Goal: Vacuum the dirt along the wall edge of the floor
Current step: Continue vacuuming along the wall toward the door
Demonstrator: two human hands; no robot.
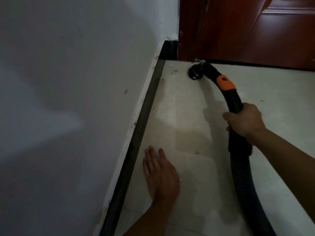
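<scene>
My right hand (243, 120) grips the black vacuum handle (234, 103), which bends forward past an orange collar (225, 82). Its nozzle end (196, 72) touches the floor near the far corner, just in front of the door and to the right of the wall edge. A ribbed black hose (245, 181) runs back from the handle toward the lower right. My left hand (160, 174) lies flat on the pale tiled floor (184, 120) with straight fingers, close to the dark baseboard strip (144, 108). Dirt specks (173, 71) lie along the wall edge near the corner.
A white scuffed wall (76, 82) fills the left side. A reddish-brown wooden door (255, 31) and its frame close off the far end. A small light crumb (197, 152) lies on the floor between my hands. Open floor extends to the right.
</scene>
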